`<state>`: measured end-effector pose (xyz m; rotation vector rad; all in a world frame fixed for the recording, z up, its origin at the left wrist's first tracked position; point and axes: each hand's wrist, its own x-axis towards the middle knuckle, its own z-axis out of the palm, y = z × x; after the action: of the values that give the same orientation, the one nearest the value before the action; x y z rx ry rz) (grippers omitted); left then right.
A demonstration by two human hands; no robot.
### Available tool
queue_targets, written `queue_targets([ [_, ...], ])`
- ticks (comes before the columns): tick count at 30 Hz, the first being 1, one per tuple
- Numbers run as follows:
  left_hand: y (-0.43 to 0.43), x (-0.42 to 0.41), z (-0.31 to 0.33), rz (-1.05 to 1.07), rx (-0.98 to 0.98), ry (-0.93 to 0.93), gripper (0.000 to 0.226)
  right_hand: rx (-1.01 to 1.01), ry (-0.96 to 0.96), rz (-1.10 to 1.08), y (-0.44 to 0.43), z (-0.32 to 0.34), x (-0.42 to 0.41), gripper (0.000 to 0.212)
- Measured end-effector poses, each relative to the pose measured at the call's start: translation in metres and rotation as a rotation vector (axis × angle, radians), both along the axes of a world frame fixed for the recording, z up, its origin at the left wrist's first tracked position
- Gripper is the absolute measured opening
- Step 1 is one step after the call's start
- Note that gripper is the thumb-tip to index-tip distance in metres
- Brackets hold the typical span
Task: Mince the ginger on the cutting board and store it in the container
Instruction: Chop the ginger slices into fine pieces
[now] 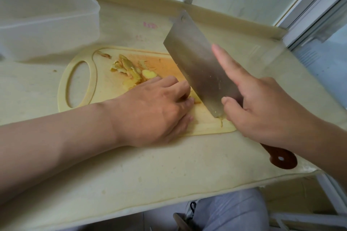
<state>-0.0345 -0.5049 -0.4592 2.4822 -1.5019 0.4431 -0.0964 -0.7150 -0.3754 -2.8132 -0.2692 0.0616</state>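
A pale yellow cutting board (105,84) with an oval handle hole lies on the counter. Yellow ginger slices and peel (131,70) are spread over its middle. My left hand (155,110) rests on the board with curled fingers, holding a piece of ginger against the cleaver's side; that piece is mostly hidden. My right hand (262,107) grips the cleaver (199,62) at the base of the blade, index finger stretched along the steel. The blade edge is down on the board next to my left fingertips. The brown handle end (281,159) sticks out behind my right hand.
A translucent plastic container (47,18) stands at the back left of the counter, beyond the board. A raised counter lip (225,15) and white wall run behind. A window frame (319,15) is on the right. The counter's front edge (169,208) is near my legs.
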Motion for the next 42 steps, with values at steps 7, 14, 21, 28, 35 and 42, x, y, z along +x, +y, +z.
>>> queue_targets([
  [7, -0.001, 0.000, 0.001, 0.007, 0.020, 0.003, 0.056, -0.144, 0.089, 0.044, 0.013, 0.010, 0.027, 0.093],
  [14, 0.000, -0.001, 0.001, 0.007, 0.014, 0.006, 0.056, 0.066, -0.054, -0.045, 0.011, -0.005, 0.014, 0.093],
  [21, 0.000, 0.001, 0.000, 0.006, 0.016, 0.007, 0.056, -0.010, 0.024, -0.018, 0.005, 0.003, 0.004, 0.093],
  [28, 0.000, 0.000, 0.001, 0.000, -0.002, 0.008, 0.058, -0.056, 0.105, 0.004, 0.025, 0.010, 0.040, 0.095],
  [35, 0.001, 0.001, 0.000, 0.004, 0.009, 0.012, 0.056, 0.062, -0.063, -0.061, 0.011, -0.006, 0.011, 0.095],
  [42, 0.001, 0.001, 0.001, 0.003, 0.016, 0.015, 0.058, 0.027, -0.016, -0.020, 0.005, -0.004, 0.003, 0.094],
])
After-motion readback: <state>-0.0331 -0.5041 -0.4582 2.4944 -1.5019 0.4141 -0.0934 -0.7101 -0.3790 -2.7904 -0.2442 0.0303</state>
